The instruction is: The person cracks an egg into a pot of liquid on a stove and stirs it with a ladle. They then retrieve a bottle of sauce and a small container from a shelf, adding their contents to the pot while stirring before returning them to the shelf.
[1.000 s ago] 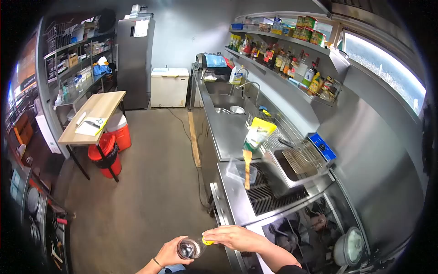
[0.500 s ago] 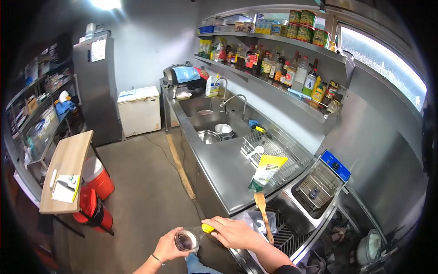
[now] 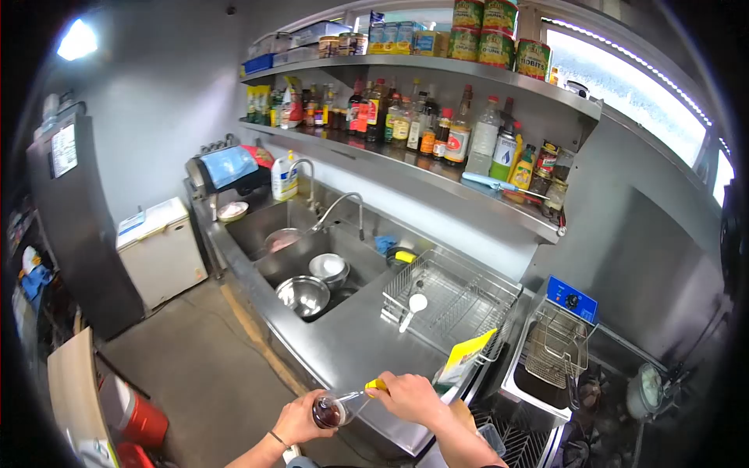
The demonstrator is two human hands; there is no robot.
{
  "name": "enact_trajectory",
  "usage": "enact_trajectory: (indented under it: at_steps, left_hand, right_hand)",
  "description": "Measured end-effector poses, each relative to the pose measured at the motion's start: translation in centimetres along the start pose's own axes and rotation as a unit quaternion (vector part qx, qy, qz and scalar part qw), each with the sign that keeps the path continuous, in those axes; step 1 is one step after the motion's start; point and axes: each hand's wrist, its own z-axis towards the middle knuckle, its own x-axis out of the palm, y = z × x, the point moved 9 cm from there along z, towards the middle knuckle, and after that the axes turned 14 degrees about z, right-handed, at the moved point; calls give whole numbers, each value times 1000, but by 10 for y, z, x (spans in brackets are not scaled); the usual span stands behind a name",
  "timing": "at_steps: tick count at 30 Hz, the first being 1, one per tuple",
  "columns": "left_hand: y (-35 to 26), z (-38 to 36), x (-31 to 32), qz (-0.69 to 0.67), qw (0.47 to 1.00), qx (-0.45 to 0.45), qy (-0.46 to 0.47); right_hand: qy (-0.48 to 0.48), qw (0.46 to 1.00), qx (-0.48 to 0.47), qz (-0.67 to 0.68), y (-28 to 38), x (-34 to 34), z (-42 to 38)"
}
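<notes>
I see a long steel bench (image 3: 351, 351) that runs along the wall. Everything here I place by that bench. Two shelves (image 3: 437, 175) hang above it, full of bottles and cans. A sink (image 3: 300, 257) is sunk into the bench at its far end, with bowls (image 3: 312, 285) inside. A wire rack (image 3: 452, 300) sits on the bench just past the sink, and a white spoon (image 3: 413, 306) lies at its edge. A fryer (image 3: 558, 351) stands at the near end of the bench, with a blue box on top. A yellow bag (image 3: 466, 360) leans on the bench beside the rack.

At the near edge of the bench are my two hands. My left hand (image 3: 299, 420) has its grip closed around a small glass bottle (image 3: 331, 409) with dark stuff in it. The bottle lies on its side, just off the bench edge, above the floor. My right hand (image 3: 409, 395) has its grip pinched on the yellow cap (image 3: 376, 384) at the bottle's neck. The two hands are close, with the bottle between them.
</notes>
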Motion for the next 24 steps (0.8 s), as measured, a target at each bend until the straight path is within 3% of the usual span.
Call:
enact_trajectory:
  at_steps: [3,4,5,7,9,10,11,13,18,21,24]
  left_hand:
    - [27,64,-1,39,998,57,-5]
    - [38,87,8,50,993,105,-2]
    - [37,108,1,58,987,149,-17]
    - [50,155,-7,9,985,172,14]
    - [55,206,-38,-75,983,159,62]
    - [48,234,-57,-132,960,246,-2]
    - [41,259,-85,-129,959,249,-31]
    - [12,309,-144,-198,935,286,-63]
    - [-83,449,-268,-304,858,348,-225]
    - [-156,533,-302,-364,826,362,-233]
    - [-216,616,-279,-390,813,351,-252]
  right_hand:
    - [-82,991,105,9,-31,-1,44]
    - [-91,974,206,-12,-60,5,56]
    - [-104,971,216,-10,-65,2,67]
    - [-171,923,314,143,-89,-5,65]
    - [-284,890,293,201,-90,-24,63]
    - [-303,886,275,220,-101,-21,65]
    - [-313,882,280,214,-107,-19,65]
    - [-276,829,347,341,-123,16,64]
    - [-322,792,383,350,-98,64,54]
    - [-351,760,409,364,-110,107,37]
    - [-365,741,440,352,-115,133,18]
